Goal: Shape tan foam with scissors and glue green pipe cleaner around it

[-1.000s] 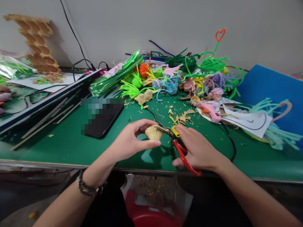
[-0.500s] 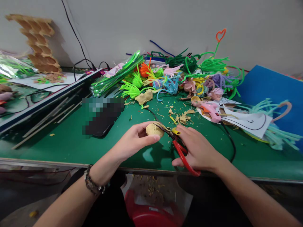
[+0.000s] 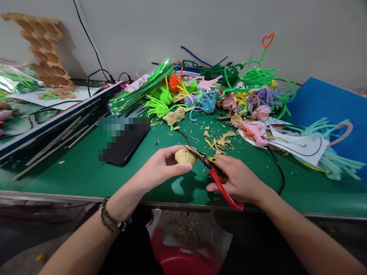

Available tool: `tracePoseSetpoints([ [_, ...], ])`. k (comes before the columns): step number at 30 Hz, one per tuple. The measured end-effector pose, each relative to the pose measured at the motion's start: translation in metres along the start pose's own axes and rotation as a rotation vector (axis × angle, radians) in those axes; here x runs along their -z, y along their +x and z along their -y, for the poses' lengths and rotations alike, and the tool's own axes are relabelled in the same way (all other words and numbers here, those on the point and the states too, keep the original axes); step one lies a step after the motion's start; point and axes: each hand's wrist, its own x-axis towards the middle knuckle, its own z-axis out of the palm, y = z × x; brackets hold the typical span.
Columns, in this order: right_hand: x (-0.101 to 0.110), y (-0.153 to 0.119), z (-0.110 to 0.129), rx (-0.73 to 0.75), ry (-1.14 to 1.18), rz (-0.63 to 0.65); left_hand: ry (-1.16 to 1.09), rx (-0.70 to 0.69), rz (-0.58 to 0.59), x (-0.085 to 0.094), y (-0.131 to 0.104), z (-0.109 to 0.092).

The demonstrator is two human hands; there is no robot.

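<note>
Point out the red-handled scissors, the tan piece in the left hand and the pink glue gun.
Red-handled scissors (image 3: 215,177): head view, red handle near the blades.
Tan piece (image 3: 185,157): head view, middle of its visible side.
Pink glue gun (image 3: 259,139): head view, its pink grip.

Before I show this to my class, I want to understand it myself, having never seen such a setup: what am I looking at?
There is no machine here: these are a person's own bare hands. The view comes from a camera worn on the head, looking forward and down. The left hand holds a rough tan piece; the right hand holds red-handled scissors, their blades at its upper edge. On the green table lie a dark phone, tan scraps, a pink glue gun and colourful fuzzy stems.
</note>
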Motion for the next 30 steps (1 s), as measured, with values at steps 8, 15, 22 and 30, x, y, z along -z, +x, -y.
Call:
tracePoseSetpoints([
  [8,-0.005,0.003,0.003,-0.003,0.226,-0.073,-0.297,0.012,-0.037,-0.004,0.002,0.008],
  [15,-0.004,0.002,0.005,-0.113,0.079,0.046,-0.034,0.000,-0.037,0.003,0.001,0.002],
  [22,-0.007,0.001,0.002,-0.103,0.016,0.100,-0.002,0.055,0.049,-0.001,0.000,-0.003],
  [30,-0.004,0.000,0.001,-0.023,-0.010,0.020,-0.103,0.068,0.024,0.000,0.003,0.006],
])
